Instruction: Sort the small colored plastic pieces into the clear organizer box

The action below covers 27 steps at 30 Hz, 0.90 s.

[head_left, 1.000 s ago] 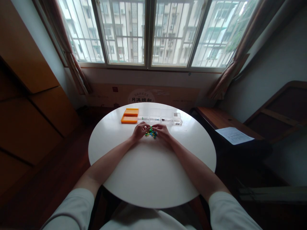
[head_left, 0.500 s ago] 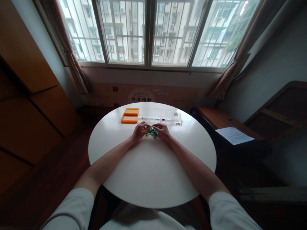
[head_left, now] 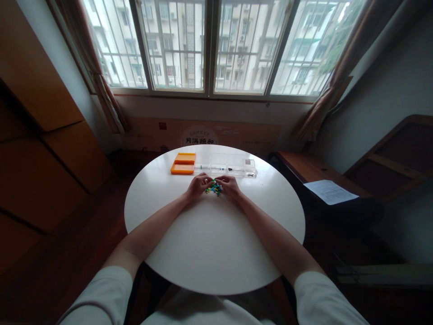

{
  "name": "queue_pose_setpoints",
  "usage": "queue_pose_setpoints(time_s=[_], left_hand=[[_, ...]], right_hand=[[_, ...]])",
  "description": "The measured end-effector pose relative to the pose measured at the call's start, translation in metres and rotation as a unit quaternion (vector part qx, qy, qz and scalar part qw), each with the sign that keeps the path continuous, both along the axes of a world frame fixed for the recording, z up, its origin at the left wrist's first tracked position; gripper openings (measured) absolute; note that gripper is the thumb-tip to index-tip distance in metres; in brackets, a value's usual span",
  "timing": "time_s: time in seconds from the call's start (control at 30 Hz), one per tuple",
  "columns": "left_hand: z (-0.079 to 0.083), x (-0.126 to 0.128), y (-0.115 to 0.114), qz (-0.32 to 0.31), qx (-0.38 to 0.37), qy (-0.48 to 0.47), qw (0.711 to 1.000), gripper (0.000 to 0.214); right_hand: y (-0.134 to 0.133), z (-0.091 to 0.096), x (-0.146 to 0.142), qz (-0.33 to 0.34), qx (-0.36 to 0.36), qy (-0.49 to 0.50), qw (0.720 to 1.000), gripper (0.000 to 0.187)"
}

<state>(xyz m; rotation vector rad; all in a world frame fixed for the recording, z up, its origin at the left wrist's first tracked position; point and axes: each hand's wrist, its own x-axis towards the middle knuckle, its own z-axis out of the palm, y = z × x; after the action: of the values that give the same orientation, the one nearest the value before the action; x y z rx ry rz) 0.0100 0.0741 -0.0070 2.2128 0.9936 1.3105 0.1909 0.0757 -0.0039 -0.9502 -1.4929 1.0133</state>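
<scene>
A small pile of green, blue and yellow pieces (head_left: 214, 189) lies on the white round table (head_left: 216, 243), too small for me to tell their kind. My left hand (head_left: 199, 184) rests at the pile's left side, its fingers curled and closed. From the right, my right hand (head_left: 230, 184) reaches in with thumb and fingers brought together. A bit of green shows between the fingertips of both hands, just above the pile. Whether one hand or both grip it is not clear.
Behind the hands stands an orange case (head_left: 183, 168) with its lid up. To its right is a clear compartment box (head_left: 219, 171) with a few tiny items inside. Sheets of paper (head_left: 329, 192) lie on a wooden bench (head_left: 297, 162) to the right.
Both hands stay over the pile with only slight finger movement. The pieces near the fingertips look slightly shifted.
</scene>
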Motion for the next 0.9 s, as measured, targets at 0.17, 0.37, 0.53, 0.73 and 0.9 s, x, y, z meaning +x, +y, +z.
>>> queue_pose_setpoints(time_s=[0.17, 0.37, 0.53, 0.73, 0.9], left_hand=[[0.000, 0.000, 0.001, -0.006, 0.000, -0.003, 1.000, 0.024], [-0.001, 0.000, 0.001, 0.000, 0.002, -0.008, 1.000, 0.025], [0.001, 0.000, 0.000, 0.008, 0.002, -0.010, 1.000, 0.025], [0.002, 0.000, -0.001, 0.014, 0.009, -0.009, 1.000, 0.024], [0.001, 0.000, 0.000, 0.015, 0.005, -0.009, 1.000, 0.024]], right_hand=[[0.003, -0.003, 0.000, 0.002, 0.005, -0.004, 1.000, 0.034], [0.004, -0.004, 0.001, -0.002, 0.013, -0.011, 1.000, 0.033], [0.002, 0.000, -0.001, -0.022, 0.003, -0.010, 1.000, 0.050], [-0.002, 0.001, -0.002, -0.076, 0.006, 0.017, 0.997, 0.066], [-0.005, 0.006, -0.002, -0.099, 0.036, 0.010, 0.994, 0.072]])
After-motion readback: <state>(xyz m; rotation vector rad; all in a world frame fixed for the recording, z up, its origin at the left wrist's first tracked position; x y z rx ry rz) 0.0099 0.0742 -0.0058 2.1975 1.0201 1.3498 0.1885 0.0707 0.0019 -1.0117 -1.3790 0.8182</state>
